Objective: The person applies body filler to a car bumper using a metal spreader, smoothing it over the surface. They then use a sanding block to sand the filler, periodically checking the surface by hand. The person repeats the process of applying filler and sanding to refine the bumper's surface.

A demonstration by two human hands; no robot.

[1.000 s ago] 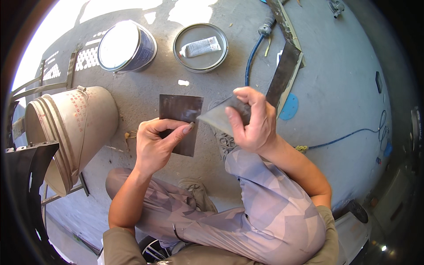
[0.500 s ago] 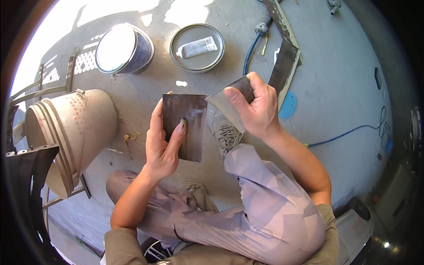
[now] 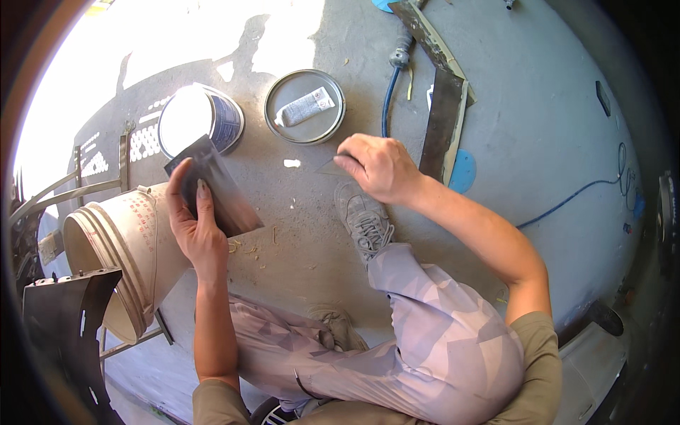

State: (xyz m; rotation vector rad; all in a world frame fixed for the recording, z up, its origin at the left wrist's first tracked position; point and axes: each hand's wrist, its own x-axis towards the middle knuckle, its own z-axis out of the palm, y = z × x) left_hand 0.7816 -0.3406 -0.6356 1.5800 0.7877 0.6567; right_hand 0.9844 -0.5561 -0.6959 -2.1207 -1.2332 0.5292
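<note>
My left hand (image 3: 200, 234) grips a dark, flat rectangular plate (image 3: 225, 195), its thumb lying across the face. The plate is tilted, and its upper corner overlaps the lower edge of the blue-sided can (image 3: 230, 126). In my right hand (image 3: 386, 168) a putty scraper is pinched; its thin blade (image 3: 328, 168) shows almost edge-on, pointing left, and my fingers hide the rest. The two tools are apart. Ahead of them a crumpled tube (image 3: 306, 106) lies on a round grey lid (image 3: 296, 85).
On the left a pale bucket (image 3: 152, 237) lies tipped on a metal stand, beside a black curved panel (image 3: 67, 319). A blue hose (image 3: 387, 106), a long angled strip (image 3: 440, 117) and a blue disc (image 3: 464, 170) are on the right. My shoe (image 3: 368, 227) rests below my right hand.
My left hand has carried the plate left and tilted it, away from the scraper. My right hand has moved left and lower, turning the scraper edge-on. The whole view has shifted slightly.
</note>
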